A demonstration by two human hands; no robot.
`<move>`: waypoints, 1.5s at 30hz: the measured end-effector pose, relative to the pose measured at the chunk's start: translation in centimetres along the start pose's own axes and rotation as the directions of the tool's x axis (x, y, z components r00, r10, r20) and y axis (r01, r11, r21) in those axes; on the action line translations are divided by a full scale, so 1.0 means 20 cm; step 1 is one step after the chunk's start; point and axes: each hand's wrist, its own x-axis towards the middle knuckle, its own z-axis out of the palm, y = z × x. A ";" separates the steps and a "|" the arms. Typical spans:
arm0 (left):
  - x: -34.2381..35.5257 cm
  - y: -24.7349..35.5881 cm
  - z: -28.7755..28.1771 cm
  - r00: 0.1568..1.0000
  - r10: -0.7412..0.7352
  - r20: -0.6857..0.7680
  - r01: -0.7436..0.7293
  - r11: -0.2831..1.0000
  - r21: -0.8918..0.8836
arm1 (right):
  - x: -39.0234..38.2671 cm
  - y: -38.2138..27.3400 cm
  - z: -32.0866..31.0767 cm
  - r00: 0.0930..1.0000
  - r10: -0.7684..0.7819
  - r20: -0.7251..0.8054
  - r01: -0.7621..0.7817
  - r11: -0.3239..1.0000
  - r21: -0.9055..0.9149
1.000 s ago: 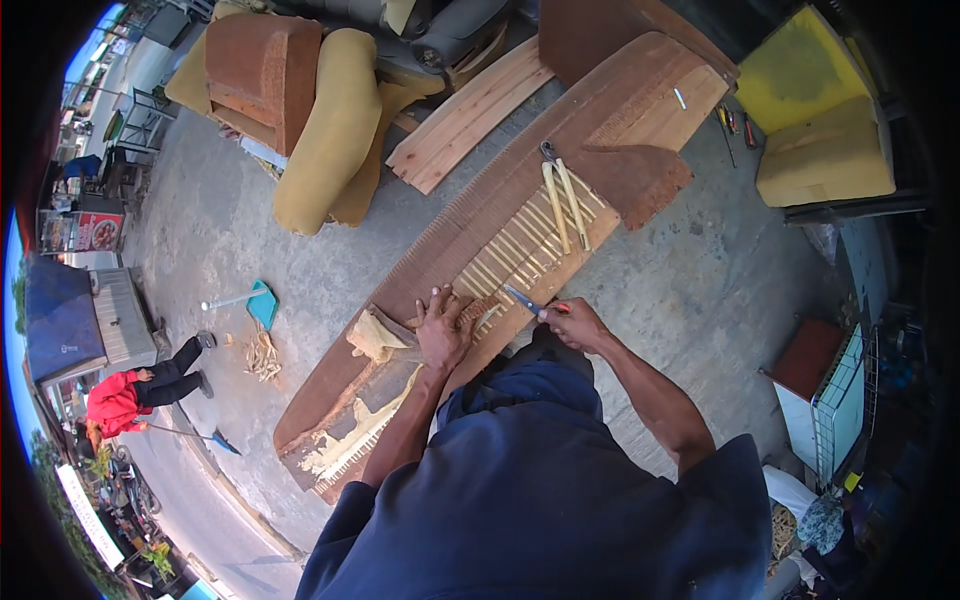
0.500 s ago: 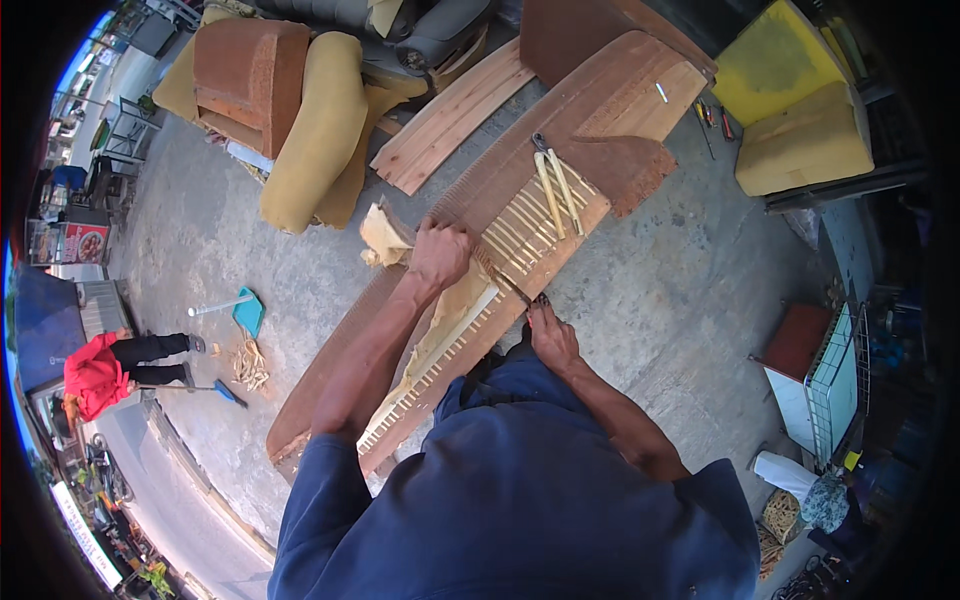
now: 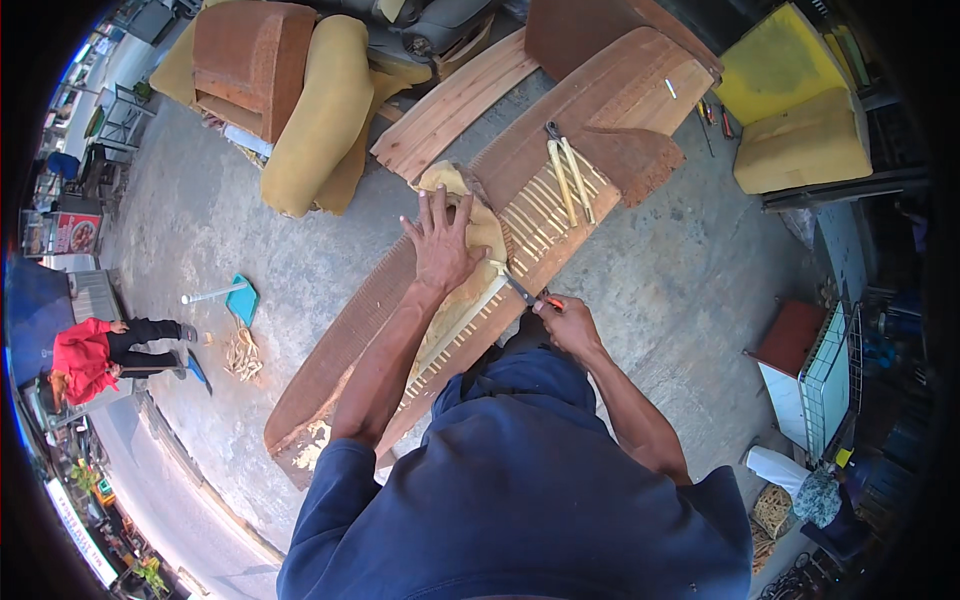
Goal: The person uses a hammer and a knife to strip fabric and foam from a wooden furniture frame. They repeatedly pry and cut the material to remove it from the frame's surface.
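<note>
My left hand lies with fingers spread on a crumpled piece of tan padding along a long brown padded board with a row of short pale strips. My right hand grips a bladed tool with an orange-and-black handle, its tip at the edge of the padding just right of my left hand. A long two-handled tool with pale handles rests across the strips farther up the board.
Behind are a plank, yellow foam and a brown seat piece. At right are a yellow seat, small tools and a wire rack. A person in red holds a broom near a teal dustpan.
My left hand has moved up along the board, the padding under it now bunched higher, and its fingers have spread. The person in red has shifted slightly left with the broom.
</note>
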 end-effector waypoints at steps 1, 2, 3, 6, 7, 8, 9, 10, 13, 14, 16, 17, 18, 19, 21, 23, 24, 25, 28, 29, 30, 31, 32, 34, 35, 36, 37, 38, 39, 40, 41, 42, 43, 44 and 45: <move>-0.06 -0.03 0.05 0.992 -0.127 -0.018 0.126 0.991 -0.047 | -0.02 -0.06 -0.01 1.000 0.020 0.016 -0.021 0.999 0.048; -0.08 -0.08 0.11 0.968 -0.246 -0.048 0.241 0.966 -0.099 | -0.01 -0.09 -0.02 0.999 -0.038 0.024 0.037 0.999 0.028; -0.09 -0.10 0.15 0.929 -0.366 -0.059 0.353 0.922 -0.158 | -0.04 -0.08 -0.03 0.996 -0.084 0.034 0.084 0.996 0.005; -0.14 -0.11 0.18 0.901 -0.432 0.039 0.426 0.863 -0.271 | -0.04 -0.06 0.00 0.997 0.040 0.063 -0.040 0.999 -0.002; -0.13 -0.09 0.17 0.925 -0.377 0.041 0.375 0.892 -0.253 | 0.00 -0.06 0.00 0.992 0.105 0.069 -0.105 0.994 0.002; -0.12 -0.08 0.15 0.946 -0.321 0.043 0.323 0.918 -0.231 | 0.04 -0.03 0.00 0.996 0.083 0.029 -0.085 0.994 0.067; -0.11 -0.07 0.13 0.963 -0.264 0.047 0.268 0.941 -0.208 | 0.07 0.00 0.00 0.998 0.063 -0.014 -0.061 0.990 0.131; -0.10 -0.09 0.13 0.965 -0.256 0.062 0.263 0.931 -0.252 | 0.09 0.00 0.01 0.998 0.041 -0.049 -0.031 0.980 0.198; -0.06 -0.11 0.13 0.962 -0.264 0.070 0.271 0.891 -0.365 | 0.08 0.02 0.02 0.998 0.044 -0.041 -0.036 0.983 0.182; -0.07 -0.10 0.14 0.955 -0.292 0.051 0.288 0.874 -0.392 | 0.07 0.03 0.01 0.998 0.037 -0.049 -0.028 0.984 0.177; -0.09 -0.08 0.16 0.951 -0.305 -0.045 0.270 0.895 -0.355 | 0.08 0.03 -0.01 0.997 -0.024 -0.069 0.035 0.986 0.163; -0.10 -0.07 0.17 0.951 -0.283 -0.122 0.239 0.928 -0.286 | 0.08 0.03 -0.01 0.996 -0.052 -0.077 0.064 0.985 0.160; -0.11 -0.05 0.19 0.947 -0.253 -0.196 0.211 0.954 -0.212 | 0.07 0.04 -0.02 0.992 -0.061 -0.107 0.082 0.977 0.198; -0.10 0.01 0.16 0.975 -0.144 -0.169 0.108 0.972 -0.207 | 0.06 0.04 -0.03 0.987 -0.068 -0.143 0.101 0.966 0.237; -0.12 0.17 0.04 0.992 0.076 -0.105 -0.097 0.974 -0.204 | 0.05 0.02 -0.06 0.977 -0.068 -0.202 0.126 0.948 0.292; -0.15 0.25 0.11 0.989 0.142 -0.042 -0.148 0.965 -0.218 | 0.04 -0.01 -0.09 0.971 -0.057 -0.233 0.133 0.938 0.321; -0.16 0.26 0.15 0.984 0.178 -0.010 -0.176 0.958 -0.228 | 0.03 0.00 -0.09 0.970 -0.052 -0.239 0.133 0.932 0.338; -0.16 0.24 0.22 0.982 0.183 -0.040 -0.187 0.957 -0.220 | 0.03 0.00 -0.10 0.966 -0.050 -0.252 0.141 0.924 0.356; -0.19 0.13 0.30 0.876 0.467 -0.121 -0.482 0.840 -0.250 | 0.04 0.03 -0.16 0.959 -0.046 -0.278 0.155 0.911 0.383; -0.23 0.10 0.30 0.905 0.422 -0.056 -0.417 0.853 -0.313 | 0.03 0.04 -0.15 0.960 -0.043 -0.277 0.156 0.904 0.399; -0.27 0.08 0.30 0.926 0.376 0.012 -0.345 0.862 -0.371 | 0.02 0.05 -0.15 0.961 -0.040 -0.274 0.156 0.897 0.414; -0.28 0.05 0.28 0.940 0.333 0.081 -0.272 0.868 -0.416 | 0.02 0.05 -0.15 0.964 -0.043 -0.262 0.150 0.903 0.403; -0.29 0.05 0.26 0.957 0.282 0.070 -0.229 0.881 -0.413 | 0.03 0.06 -0.15 0.967 -0.047 -0.249 0.145 0.909 0.391; -0.29 0.06 0.25 0.983 0.174 0.048 -0.139 0.900 -0.414 | 0.04 0.06 -0.13 0.974 -0.053 -0.221 0.133 0.922 0.363; -0.26 0.11 0.22 0.983 0.180 0.038 -0.161 0.942 -0.295 | 0.05 0.05 -0.12 0.975 -0.060 -0.212 0.132 0.930 0.344; -0.23 0.19 0.20 0.982 0.187 0.029 -0.179 0.969 -0.171 | 0.06 0.04 -0.11 0.977 -0.067 -0.204 0.132 0.937 0.324; -0.20 0.25 0.20 0.982 0.188 0.022 -0.187 0.981 -0.044 | 0.06 0.03 -0.10 0.976 -0.081 -0.201 0.141 0.942 0.305; -0.19 0.29 0.21 0.990 0.114 0.079 -0.112 0.993 -0.030 | 0.06 0.01 -0.09 0.976 -0.101 -0.196 0.155 0.945 0.288; -0.17 0.33 0.21 0.990 0.039 0.134 -0.037 0.999 -0.013 | 0.06 0.00 -0.08 0.974 -0.120 -0.190 0.170 0.947 0.271; -0.14 0.36 0.21 0.983 -0.026 0.182 0.025 1.000 0.007 | 0.06 0.00 -0.09 0.969 -0.144 -0.201 0.193 0.949 0.251; -0.12 0.33 0.26 0.976 -0.032 0.217 0.028 0.999 0.018 | 0.06 0.00 -0.08 0.962 -0.169 -0.214 0.218 0.948 0.232; -0.11 0.28 0.33 0.967 -0.039 0.252 0.032 0.999 0.028 | 0.06 -0.01 -0.09 0.954 -0.195 -0.227 0.244 0.946 0.212; -0.12 0.26 0.32 0.953 -0.047 0.299 0.036 0.998 0.042 | 0.06 -0.01 -0.08 0.957 -0.193 -0.215 0.246 0.935 0.255; -0.13 0.24 0.32 0.943 -0.015 0.332 0.004 0.999 0.035 | 0.06 0.00 -0.08 0.954 -0.204 -0.219 0.256 0.936 0.244; -0.14 0.21 0.31 0.932 0.015 0.363 -0.026 0.999 0.026 | 0.07 0.00 -0.09 0.951 -0.215 -0.222 0.266 0.936 0.232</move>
